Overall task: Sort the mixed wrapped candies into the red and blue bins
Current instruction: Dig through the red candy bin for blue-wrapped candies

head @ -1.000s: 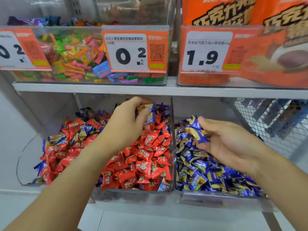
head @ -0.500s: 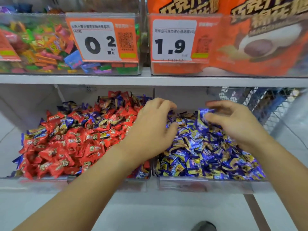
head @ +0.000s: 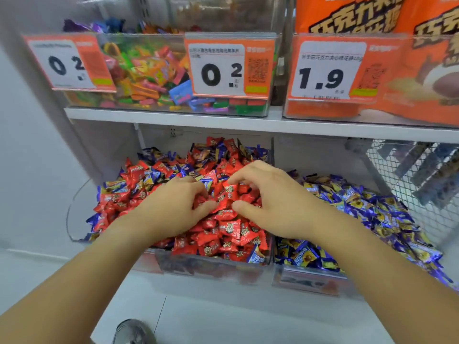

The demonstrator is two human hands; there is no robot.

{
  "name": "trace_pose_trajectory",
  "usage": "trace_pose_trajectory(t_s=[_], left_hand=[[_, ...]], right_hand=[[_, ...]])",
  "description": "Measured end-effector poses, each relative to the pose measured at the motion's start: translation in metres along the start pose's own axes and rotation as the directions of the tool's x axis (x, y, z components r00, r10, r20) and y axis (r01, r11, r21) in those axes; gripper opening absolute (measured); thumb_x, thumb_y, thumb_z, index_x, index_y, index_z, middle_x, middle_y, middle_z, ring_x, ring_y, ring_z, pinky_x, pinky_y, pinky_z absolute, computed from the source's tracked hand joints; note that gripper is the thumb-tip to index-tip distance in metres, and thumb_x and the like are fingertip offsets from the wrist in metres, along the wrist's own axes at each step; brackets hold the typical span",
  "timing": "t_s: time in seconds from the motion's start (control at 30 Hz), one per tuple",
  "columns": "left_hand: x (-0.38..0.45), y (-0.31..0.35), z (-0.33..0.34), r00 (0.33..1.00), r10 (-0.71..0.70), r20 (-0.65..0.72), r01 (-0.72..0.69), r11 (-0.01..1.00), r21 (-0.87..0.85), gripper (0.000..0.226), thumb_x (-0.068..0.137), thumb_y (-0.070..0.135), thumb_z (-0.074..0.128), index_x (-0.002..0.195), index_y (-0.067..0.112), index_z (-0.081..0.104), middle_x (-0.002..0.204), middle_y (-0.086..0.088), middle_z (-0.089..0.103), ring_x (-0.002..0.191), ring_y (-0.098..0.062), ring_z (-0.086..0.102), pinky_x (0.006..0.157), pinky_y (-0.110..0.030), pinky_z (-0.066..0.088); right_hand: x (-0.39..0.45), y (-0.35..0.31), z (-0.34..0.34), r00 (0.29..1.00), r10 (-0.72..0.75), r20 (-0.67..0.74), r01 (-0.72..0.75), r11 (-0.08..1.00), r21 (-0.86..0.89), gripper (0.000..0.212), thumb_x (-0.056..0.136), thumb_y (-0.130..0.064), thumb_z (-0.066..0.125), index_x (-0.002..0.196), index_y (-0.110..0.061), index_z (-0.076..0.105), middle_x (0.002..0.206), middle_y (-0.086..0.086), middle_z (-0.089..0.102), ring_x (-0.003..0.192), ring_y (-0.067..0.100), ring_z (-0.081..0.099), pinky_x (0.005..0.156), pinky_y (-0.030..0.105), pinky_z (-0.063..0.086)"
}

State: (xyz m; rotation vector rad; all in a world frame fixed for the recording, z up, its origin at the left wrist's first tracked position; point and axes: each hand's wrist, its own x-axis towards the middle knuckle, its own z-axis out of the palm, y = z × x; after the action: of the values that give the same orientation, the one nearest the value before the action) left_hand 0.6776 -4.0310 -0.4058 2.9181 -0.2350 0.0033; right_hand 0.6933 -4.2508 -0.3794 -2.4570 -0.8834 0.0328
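Two hands, the left hand [head: 171,209] and right hand [head: 270,202], dug curled fingers into the one red-candy bin [head: 213,269]; whether either gripped a candy was unclear. One blue-candy bin [head: 310,281] sat right.

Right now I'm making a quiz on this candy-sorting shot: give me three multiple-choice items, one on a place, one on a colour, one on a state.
1. Where are both hands?
A. over the red candy bin
B. over the blue candy bin
C. on the upper shelf

2. What colour are most wrappers in the bin on the right?
A. green
B. blue
C. red

3. How well sorted is the red bin?
A. all red
B. blue candies remain mixed in
C. empty

Key: 1 A, the left hand and right hand dig into the red candy bin. 2 B, the blue candy bin holds blue wrappers. 3 B, blue candies lie among the red ones.
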Motion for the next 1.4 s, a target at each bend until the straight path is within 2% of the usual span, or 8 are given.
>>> trace_pose_trajectory(t_s=[0.37, 0.6, 0.77, 0.87, 0.97, 1.03, 1.23, 1.4], left_hand=[[-0.005, -0.038, -0.019, 0.999, -0.022, -0.04, 0.016, 0.988, -0.151, 0.026, 0.082, 0.055, 0.068, 0.089, 0.029, 0.065, 0.079, 0.017, 0.062, 0.069, 0.002, 0.056, 0.063, -0.018, 0.043], [0.013, -0.049, -0.022, 0.996, -0.057, -0.067, 0.048, 0.991, -0.121, 0.033, 0.077, 0.049, 0.077, 0.098, 0.028, 0.063, 0.085, 0.011, 0.064, 0.071, -0.003, 0.057, 0.068, -0.027, 0.048], [0.018, -0.052, -0.022, 0.998, -0.049, -0.024, 0.049, 0.999, 0.0, 0.04, 0.081, 0.029, 0.074, 0.119, 0.028, 0.062, 0.116, 0.005, 0.063, 0.107, -0.017, 0.057, 0.093, -0.039, 0.048], [0.017, -0.042, -0.021, 0.997, 0.009, -0.077, -0.003, 0.997, 0.076, 0.034, 0.088, 0.028, 0.065, 0.122, 0.03, 0.062, 0.12, 0.005, 0.056, 0.114, -0.02, 0.047, 0.099, -0.041, 0.042], [0.02, -0.033, -0.02, 0.969, 0.057, -0.239, -0.066, 0.997, -0.031, 0.02, 0.09, 0.035, 0.054, 0.097, 0.026, 0.071, 0.097, 0.004, 0.064, 0.097, -0.02, 0.052, 0.09, -0.044, 0.046], [0.023, -0.028, -0.018, 0.978, 0.041, -0.203, -0.041, 0.999, 0.005, 0.028, 0.089, 0.048, 0.055, 0.087, 0.025, 0.07, 0.086, 0.005, 0.063, 0.091, -0.019, 0.053, 0.086, -0.04, 0.046], [0.031, -0.028, -0.01, 0.995, 0.023, -0.096, -0.012, 0.994, 0.107, 0.015, 0.084, 0.038, 0.071, 0.091, 0.025, 0.071, 0.096, 0.007, 0.057, 0.102, -0.018, 0.05, 0.082, -0.03, 0.036], [0.026, -0.04, -0.014, 0.988, 0.034, -0.15, -0.028, 0.999, 0.043, 0.007, 0.079, 0.031, 0.073, 0.083, 0.026, 0.076, 0.101, 0.007, 0.061, 0.102, -0.015, 0.049, 0.091, -0.037, 0.045]], right_hand=[[0.067, -0.01, 0.019, 0.997, 0.01, 0.075, 0.005, 0.982, -0.188, 0.047, 0.096, -0.035, 0.061, 0.14, -0.019, 0.053, 0.142, 0.001, 0.05, 0.133, 0.019, 0.044, 0.111, 0.031, 0.034], [0.097, -0.013, 0.042, 0.97, 0.057, 0.235, 0.007, 0.965, -0.263, 0.051, 0.099, -0.031, 0.056, 0.149, -0.034, 0.043, 0.147, 0.0, 0.041, 0.135, 0.029, 0.033, 0.115, 0.044, 0.028], [0.105, -0.01, 0.053, 0.964, 0.098, 0.246, -0.018, 0.952, -0.306, 0.047, 0.098, -0.034, 0.06, 0.143, -0.034, 0.049, 0.137, 0.002, 0.041, 0.126, 0.029, 0.034, 0.112, 0.044, 0.032], [0.107, -0.005, 0.047, 0.977, 0.08, 0.2, -0.025, 0.965, -0.263, 0.038, 0.091, -0.036, 0.069, 0.128, -0.029, 0.061, 0.118, 0.002, 0.049, 0.12, 0.026, 0.044, 0.098, 0.034, 0.039], [0.107, -0.001, 0.038, 0.994, 0.064, 0.089, -0.051, 0.988, -0.143, 0.025, 0.086, -0.038, 0.074, 0.105, -0.026, 0.063, 0.101, -0.004, 0.055, 0.096, 0.018, 0.056, 0.074, 0.029, 0.037], [0.106, -0.001, 0.032, 0.997, 0.066, 0.035, -0.063, 0.994, -0.084, 0.022, 0.088, -0.04, 0.072, 0.097, -0.024, 0.061, 0.096, -0.003, 0.059, 0.083, 0.014, 0.056, 0.067, 0.03, 0.038], [0.106, 0.0, 0.019, 0.991, 0.133, -0.002, -0.133, 0.987, -0.092, 0.031, 0.103, -0.03, 0.049, 0.131, -0.016, 0.055, 0.109, 0.011, 0.068, 0.097, 0.026, 0.063, 0.082, 0.032, 0.048], [0.123, -0.008, 0.013, 0.983, 0.106, 0.152, -0.085, 0.987, -0.136, 0.032, 0.1, -0.013, 0.048, 0.13, -0.024, 0.053, 0.114, -0.002, 0.055, 0.082, 0.012, 0.053, 0.058, 0.015, 0.036]])
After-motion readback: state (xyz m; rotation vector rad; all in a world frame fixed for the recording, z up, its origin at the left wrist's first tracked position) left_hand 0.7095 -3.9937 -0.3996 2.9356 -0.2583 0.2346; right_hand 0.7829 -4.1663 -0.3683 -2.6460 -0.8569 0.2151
